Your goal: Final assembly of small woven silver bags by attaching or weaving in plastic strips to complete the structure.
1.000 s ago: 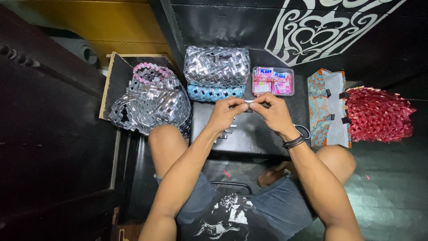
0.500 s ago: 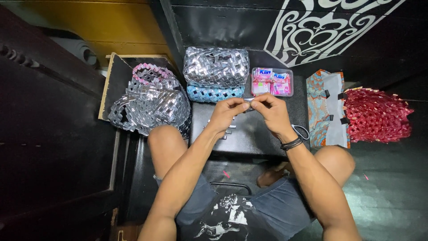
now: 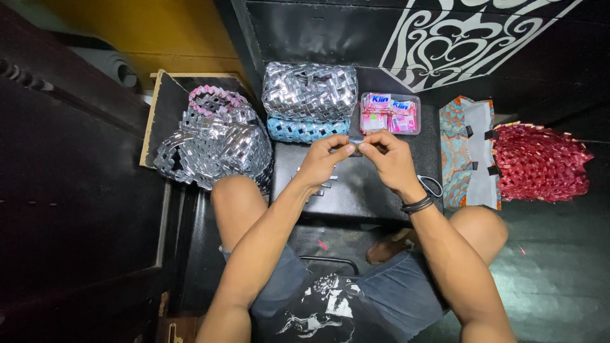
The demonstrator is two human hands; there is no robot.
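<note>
**A small shiny strip is held between two hands**

A dark floor [image 3: 559, 273] is seen all around, and a black wall with a white curly pattern [image 3: 457, 38] is seen at the top. A low black table [image 3: 356, 190] is placed between the person's bent knees.

A big pile of silver woven bags [image 3: 213, 143] is laid on a board to the left of the table. A red woven bag [image 3: 540, 162] is laid on the floor to the right, well apart from the hands. Beside it, a flat cloth bag with an orange and blue pattern [image 3: 467, 152] is seen. At the far edge of the table, a silver woven bag [image 3: 310, 90] is stacked on a blue woven piece [image 3: 305, 129]. Just beside these, a clear box with pink packets [image 3: 390, 113] is set.

The left hand [image 3: 324, 162] and the right hand [image 3: 391, 159] are held close together over the table. A small silver strip [image 3: 356, 140] is pinched between them. The fingers of both hands are closed on its ends. The strip is kept just in front of the clear box and above the table top.

A dark band is worn on the right wrist. Scissors [image 3: 433, 185] are laid on the table, right beside that wrist. A few small silver bits [image 3: 324, 184] are seen on the table under the left hand.
</note>
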